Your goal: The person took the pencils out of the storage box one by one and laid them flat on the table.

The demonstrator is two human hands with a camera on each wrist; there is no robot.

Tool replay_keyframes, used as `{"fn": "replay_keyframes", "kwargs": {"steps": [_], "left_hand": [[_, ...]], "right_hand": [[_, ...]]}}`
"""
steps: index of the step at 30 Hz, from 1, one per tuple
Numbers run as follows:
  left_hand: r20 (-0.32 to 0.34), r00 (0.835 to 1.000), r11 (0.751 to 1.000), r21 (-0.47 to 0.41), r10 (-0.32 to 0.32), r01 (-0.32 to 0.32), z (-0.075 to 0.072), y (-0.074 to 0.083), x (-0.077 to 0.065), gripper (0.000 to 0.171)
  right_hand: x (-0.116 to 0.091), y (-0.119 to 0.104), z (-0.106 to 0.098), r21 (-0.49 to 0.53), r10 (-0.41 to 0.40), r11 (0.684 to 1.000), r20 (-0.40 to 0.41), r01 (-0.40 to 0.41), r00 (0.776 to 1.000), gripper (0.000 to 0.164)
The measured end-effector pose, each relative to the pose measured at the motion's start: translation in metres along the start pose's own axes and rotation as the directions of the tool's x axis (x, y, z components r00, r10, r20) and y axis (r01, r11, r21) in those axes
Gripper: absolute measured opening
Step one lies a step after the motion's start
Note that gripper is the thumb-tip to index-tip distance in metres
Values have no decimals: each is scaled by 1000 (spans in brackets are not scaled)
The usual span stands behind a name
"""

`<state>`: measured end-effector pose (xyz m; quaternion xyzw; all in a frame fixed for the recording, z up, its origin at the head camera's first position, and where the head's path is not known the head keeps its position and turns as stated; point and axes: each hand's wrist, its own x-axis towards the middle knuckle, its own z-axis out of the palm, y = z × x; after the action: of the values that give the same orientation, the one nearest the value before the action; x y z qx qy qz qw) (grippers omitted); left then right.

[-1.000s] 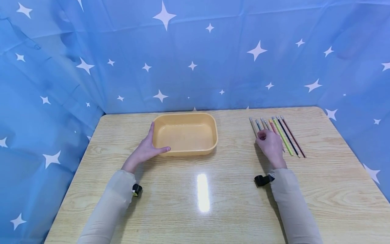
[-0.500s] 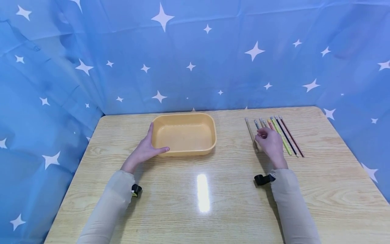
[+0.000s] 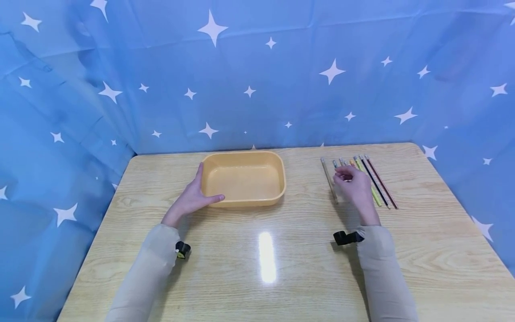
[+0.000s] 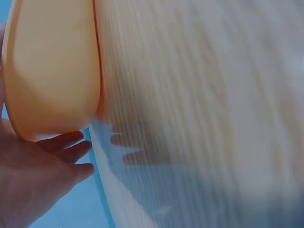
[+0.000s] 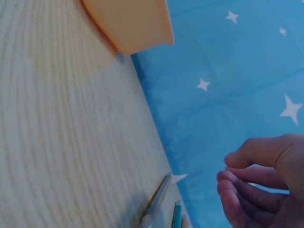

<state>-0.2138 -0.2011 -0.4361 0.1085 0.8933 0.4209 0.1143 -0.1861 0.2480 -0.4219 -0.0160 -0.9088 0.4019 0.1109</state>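
Note:
My left hand holds the left end of a shallow orange-yellow plastic box, thumb at the front rim and fingers along the end wall. The left wrist view shows those fingers against the box's end wall. Over a row of pencils at the right hovers my right hand, thumb near the loosely curled fingers, nothing visible between them. A tan pencil lies apart, just left of that hand. Yellow-green, black and dark red pencils show to its right; the hand hides parts of others.
The wooden table carries a bright light reflection in the middle. A blue curtain with white stars stands behind the table and along its sides. Black wrist cameras sit at both cuffs.
The tan pencil now lies farther left, separated from the row. My right hand has lifted off it and shifted slightly away from the front edge. The left hand stays at the box.

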Motion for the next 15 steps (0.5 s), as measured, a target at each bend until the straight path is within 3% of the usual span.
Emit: {"fn": "replay_keyframes", "kwargs": {"steps": [5,15], "left_hand": [[-2,1000,1000,15,5,-5,0,2,6,129],[-43,998,987,153,53,-45,-3,3,10,123]], "right_hand": [[3,-2,3,5,-42,999,-8,42,999,23],[2,-5,-2,1,-52,999,-24,52,998,27]]}}
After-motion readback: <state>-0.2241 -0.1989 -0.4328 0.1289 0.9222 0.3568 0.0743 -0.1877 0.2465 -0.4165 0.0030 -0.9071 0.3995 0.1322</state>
